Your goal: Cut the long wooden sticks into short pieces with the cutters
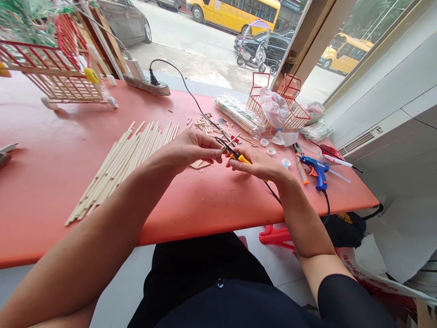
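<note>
My left hand [193, 148] pinches a short, round wooden stick [232, 142] between thumb and fingertips. Closed around the yellow handles of a pair of cutting pliers [241, 157] is my right hand [261, 165]. The dark jaws of the pliers meet the stick just in front of my left fingertips; whether they bite into it I cannot tell. Long wooden sticks [126, 159] lie side by side to the left, partly behind my left forearm. Short cut pieces [205, 125] are scattered beyond both hands.
A model shopping cart [64, 84] of sticks stands at left. Behind are a power strip [146, 84], a plastic-wrapped stick bundle [239, 115] and red-edged stick frames [297, 116]. A blue glue gun [316, 171] with its cord lies right, near white rings [271, 151]. A window borders the table [191, 209].
</note>
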A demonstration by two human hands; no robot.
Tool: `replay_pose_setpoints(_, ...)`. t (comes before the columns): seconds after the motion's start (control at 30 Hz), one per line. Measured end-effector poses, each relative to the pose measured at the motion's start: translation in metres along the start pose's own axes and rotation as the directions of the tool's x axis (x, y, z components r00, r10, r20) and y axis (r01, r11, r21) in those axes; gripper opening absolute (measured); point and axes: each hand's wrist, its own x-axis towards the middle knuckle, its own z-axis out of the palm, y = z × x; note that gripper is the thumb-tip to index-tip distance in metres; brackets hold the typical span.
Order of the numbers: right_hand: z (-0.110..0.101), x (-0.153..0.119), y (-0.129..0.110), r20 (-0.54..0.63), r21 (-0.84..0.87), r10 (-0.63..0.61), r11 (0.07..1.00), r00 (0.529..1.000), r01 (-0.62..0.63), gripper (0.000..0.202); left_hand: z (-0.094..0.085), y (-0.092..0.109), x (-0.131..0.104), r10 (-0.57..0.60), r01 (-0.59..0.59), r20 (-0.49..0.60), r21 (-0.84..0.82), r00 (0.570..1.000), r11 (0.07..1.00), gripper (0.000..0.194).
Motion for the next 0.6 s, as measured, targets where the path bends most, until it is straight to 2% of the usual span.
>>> replay_pose_setpoints(0.37,0.0003,-0.0019,-0.0063,-0.005,-0.042,0.040,0.998,0.999,-0.041,0.042,-0.0036,-0.0005,0.0033,-0.027,0.028,0.008,-0.005,1.000,1.000,0.010)
replay_pose_setpoints(0.6,0.0006,-0.0016,-0.0055,-0.006,-0.035,0.043,0.998,0.999,-0.043,0.046,-0.0027,0.0037,0.0000,-0.029,0.029,0.004,0.016,1.000,0.999,0.010)
